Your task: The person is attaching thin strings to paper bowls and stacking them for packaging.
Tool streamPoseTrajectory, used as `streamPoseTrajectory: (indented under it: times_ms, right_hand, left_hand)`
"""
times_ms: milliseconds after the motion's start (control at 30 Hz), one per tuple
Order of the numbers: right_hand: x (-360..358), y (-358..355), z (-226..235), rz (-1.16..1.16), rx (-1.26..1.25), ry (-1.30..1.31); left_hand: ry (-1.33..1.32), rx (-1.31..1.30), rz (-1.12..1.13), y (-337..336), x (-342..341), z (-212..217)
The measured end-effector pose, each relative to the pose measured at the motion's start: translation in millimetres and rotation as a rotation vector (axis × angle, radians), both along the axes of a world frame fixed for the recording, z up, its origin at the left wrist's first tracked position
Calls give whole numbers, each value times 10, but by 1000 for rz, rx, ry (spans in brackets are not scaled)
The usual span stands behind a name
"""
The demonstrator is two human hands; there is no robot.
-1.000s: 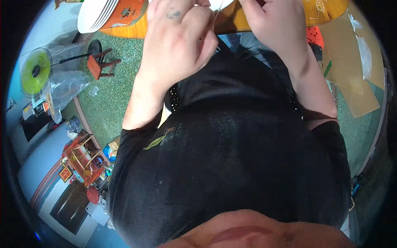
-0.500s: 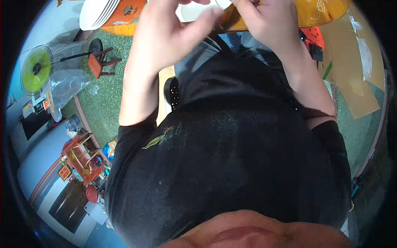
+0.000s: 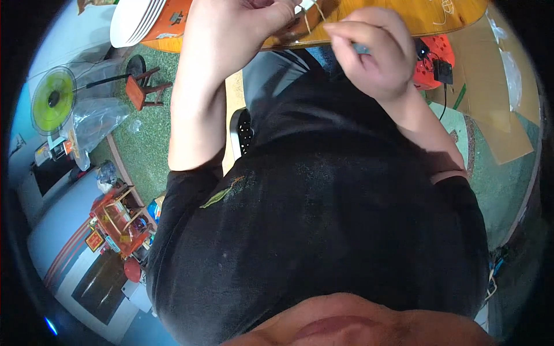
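Note:
My left hand (image 3: 236,34) is at the table's near edge, its fingers curled and partly cut off by the top of the picture. What it grips is mostly hidden; beside its thumb shows a bit of a white, curved-rimmed thing (image 3: 304,6). A thin tan string (image 3: 307,22) loops down next to that white piece. My right hand (image 3: 375,55) is apart from the left, thumb and forefinger pinched together at the string's right side. Left of my left hand lies a stack of white-rimmed paper bowls (image 3: 135,24) with orange outsides.
The wooden table (image 3: 398,8) has loose string (image 3: 446,7) at its right. Below stand a red plastic stool (image 3: 441,55) with a black device, and flattened cardboard (image 3: 490,109). To the left are a green fan (image 3: 53,99), a small wooden stool (image 3: 138,92) and a red shelf (image 3: 115,222).
My right hand has moved down and turned, its fingers now pinched. My left hand has shifted up and left, its thumb drawn in. The tan string has come into sight between them.

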State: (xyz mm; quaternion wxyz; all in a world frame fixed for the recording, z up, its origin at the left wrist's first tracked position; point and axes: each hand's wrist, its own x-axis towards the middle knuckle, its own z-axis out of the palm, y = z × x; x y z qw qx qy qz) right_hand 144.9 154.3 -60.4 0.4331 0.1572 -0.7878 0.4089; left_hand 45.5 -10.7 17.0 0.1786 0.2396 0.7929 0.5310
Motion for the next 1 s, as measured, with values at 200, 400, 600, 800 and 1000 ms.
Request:
streamPoseTrajectory:
  times_ms: [200,400,600,800,1000]
  right_hand:
    - [-190,-66,36,54,-36,-15]
    - [-255,-31,67,74,36,55]
    - [-172,-55,86,134,-77,-18]
    - [-134,-175,24,154,-291,-137]
    - [-120,-350,-111,366,-786,-364]
  left_hand:
    - [-163,211,-124,-50,-106,-44]
    - [-282,206,-130,-79,-152,-8]
    - [-218,148,-157,-50,-140,-51]
    - [-407,709,-577,7,-224,-264]
    - [-606,801,-670,-68,-344,-370]
